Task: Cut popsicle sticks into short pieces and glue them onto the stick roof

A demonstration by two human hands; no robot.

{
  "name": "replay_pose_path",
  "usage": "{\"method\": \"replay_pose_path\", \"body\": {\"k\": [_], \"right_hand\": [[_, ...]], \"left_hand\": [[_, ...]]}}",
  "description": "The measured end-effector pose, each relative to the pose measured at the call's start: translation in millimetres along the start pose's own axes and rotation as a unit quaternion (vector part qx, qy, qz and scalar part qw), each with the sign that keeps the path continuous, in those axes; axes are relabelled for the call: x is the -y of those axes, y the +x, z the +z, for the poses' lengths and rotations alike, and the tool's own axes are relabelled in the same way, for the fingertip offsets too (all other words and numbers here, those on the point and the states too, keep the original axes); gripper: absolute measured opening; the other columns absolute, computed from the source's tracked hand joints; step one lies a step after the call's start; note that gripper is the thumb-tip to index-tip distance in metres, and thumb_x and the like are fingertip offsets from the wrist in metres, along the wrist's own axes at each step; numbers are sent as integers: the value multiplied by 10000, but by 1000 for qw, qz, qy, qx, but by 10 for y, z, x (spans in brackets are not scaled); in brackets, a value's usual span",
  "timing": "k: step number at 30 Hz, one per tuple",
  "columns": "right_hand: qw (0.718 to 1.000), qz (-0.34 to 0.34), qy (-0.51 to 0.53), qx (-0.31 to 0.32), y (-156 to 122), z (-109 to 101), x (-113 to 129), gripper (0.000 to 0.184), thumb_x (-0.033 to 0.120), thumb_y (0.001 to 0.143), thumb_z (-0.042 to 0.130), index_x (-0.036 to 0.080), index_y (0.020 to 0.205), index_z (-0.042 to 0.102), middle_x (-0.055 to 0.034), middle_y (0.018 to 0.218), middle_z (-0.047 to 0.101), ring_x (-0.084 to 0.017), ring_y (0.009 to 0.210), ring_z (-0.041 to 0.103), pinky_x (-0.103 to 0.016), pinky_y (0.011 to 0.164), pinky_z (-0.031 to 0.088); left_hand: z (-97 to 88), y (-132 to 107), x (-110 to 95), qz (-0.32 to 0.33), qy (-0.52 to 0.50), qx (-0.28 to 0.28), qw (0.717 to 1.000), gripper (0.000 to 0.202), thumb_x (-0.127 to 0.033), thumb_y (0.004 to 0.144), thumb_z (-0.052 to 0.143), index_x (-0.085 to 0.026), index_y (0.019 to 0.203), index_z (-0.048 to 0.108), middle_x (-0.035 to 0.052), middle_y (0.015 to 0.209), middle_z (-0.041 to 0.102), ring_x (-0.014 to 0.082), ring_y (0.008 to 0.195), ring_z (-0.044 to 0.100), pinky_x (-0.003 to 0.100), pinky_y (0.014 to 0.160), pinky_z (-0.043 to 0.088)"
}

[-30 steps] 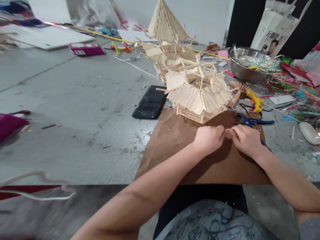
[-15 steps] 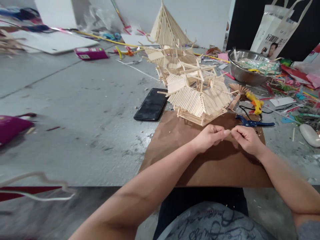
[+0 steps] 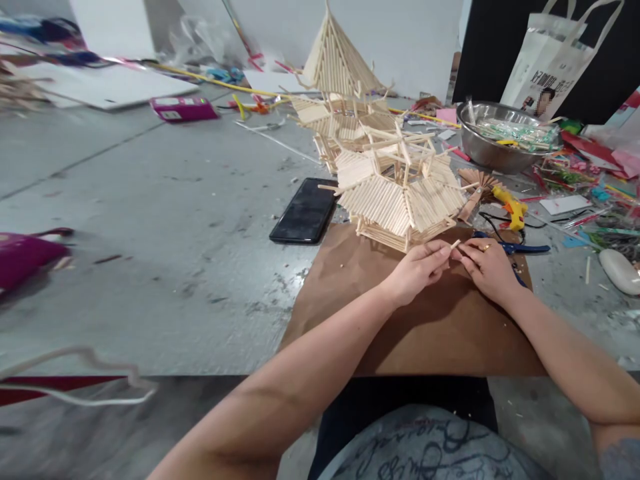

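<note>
My left hand (image 3: 419, 268) and my right hand (image 3: 487, 268) meet over a sheet of brown paper (image 3: 430, 327), fingertips pinched together. Between them a short pale wooden stick (image 3: 455, 245) pokes up; both hands pinch at it. Just beyond the hands stands a wooden stick roof model (image 3: 400, 193), its near edge almost touching my left knuckles. A taller stick pagoda section (image 3: 336, 73) stands behind it.
A black phone (image 3: 306, 210) lies left of the model. Right of my hands lie blue-handled cutters (image 3: 520, 249) and a yellow glue gun (image 3: 510, 207). A steel bowl (image 3: 500, 143) of sticks, a white bag (image 3: 555, 60) and colourful clutter fill the far right. A magenta pouch (image 3: 25, 253) lies far left.
Both hands have lifted slightly and moved forward toward the roof model's near edge, still pinched together on the small stick.
</note>
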State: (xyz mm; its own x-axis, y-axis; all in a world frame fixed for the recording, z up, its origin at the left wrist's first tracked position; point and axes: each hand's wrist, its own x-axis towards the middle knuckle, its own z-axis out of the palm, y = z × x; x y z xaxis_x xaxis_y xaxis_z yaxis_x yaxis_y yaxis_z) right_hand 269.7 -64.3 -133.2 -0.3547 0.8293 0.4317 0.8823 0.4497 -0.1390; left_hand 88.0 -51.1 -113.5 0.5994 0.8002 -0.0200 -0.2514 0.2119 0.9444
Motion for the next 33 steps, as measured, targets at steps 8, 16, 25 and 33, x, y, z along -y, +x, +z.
{"method": "replay_pose_path", "body": {"k": [8, 16, 25, 33], "right_hand": [[996, 27, 48, -69, 4, -108, -80, 258, 302, 876, 443, 182, 844, 669, -77, 816, 678, -197, 819, 593, -348, 767, 442], [950, 213, -154, 171, -120, -458, -340, 407, 603, 703, 557, 212, 814, 571, -66, 763, 658, -224, 627, 595, -302, 504, 321], [930, 201, -196, 236, -186, -513, -308, 151, 339, 719, 569, 203, 770, 529, -94, 844, 641, -233, 678, 610, -300, 498, 295], [958, 233, 1, 165, -120, -714, -340, 173, 288, 641, 566, 212, 795, 540, -40, 825, 621, -161, 608, 551, -279, 533, 392]], "left_hand": [[-34, 49, 82, 37, 199, -74, 976, 256, -368, 800, 499, -134, 852, 585, -47, 557, 451, 52, 474, 343, 201, 464, 263], [-74, 85, 156, 66, 256, -115, 958, 288, -401, 778, 536, -139, 816, 648, -30, 573, 507, 76, 548, 426, 213, 550, 352], [-35, 50, 82, 32, 285, -104, 952, 239, -343, 820, 492, -131, 798, 599, -36, 571, 537, 58, 495, 410, 196, 525, 350], [6, 23, 77, 45, 279, -84, 956, 220, -323, 834, 484, -133, 759, 567, -22, 611, 547, 62, 496, 440, 196, 513, 379]]}}
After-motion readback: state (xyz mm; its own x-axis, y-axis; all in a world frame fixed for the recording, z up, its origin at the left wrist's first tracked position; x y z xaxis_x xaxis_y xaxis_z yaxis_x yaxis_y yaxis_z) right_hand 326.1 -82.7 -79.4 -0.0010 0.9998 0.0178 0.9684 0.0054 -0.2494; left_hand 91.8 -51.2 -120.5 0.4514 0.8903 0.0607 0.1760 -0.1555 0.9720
